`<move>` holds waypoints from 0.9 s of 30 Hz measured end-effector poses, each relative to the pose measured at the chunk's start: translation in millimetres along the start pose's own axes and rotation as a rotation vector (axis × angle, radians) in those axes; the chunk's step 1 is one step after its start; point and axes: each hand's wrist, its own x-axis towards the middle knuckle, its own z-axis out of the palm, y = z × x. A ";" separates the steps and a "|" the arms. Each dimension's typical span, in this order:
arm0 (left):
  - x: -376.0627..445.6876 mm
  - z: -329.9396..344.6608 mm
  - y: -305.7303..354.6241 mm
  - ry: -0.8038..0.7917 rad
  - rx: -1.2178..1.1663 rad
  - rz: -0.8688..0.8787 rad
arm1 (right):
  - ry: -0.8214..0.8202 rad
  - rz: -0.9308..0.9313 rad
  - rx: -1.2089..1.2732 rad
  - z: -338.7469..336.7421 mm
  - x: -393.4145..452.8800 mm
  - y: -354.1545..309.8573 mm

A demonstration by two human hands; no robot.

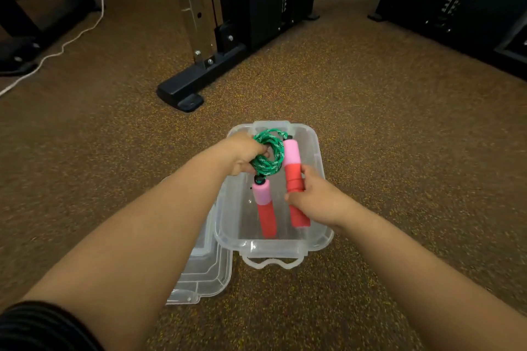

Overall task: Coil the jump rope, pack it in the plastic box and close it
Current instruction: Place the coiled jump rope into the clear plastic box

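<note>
1. The jump rope's green coil [269, 151] and 2 pink-red handles [293, 179] are held over the open clear plastic box [316, 148].
2. The left hand [242, 155] clasps the coil.
3. The right hand [313, 196] grips 1 handle.
4. The lid [205, 273] lies on the speckled floor [399, 122], touching the box's left side.
</note>
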 end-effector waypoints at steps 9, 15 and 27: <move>44.9 14.5 -22.5 0.184 0.466 0.125 | 0.022 0.236 -0.492 34.2 27.6 -5.4; 81.5 24.6 -47.0 0.199 0.504 0.077 | -0.040 0.279 -0.766 50.4 44.4 11.4; 102.0 41.6 -74.8 0.181 0.606 0.027 | -0.298 0.068 -0.965 55.7 46.0 21.8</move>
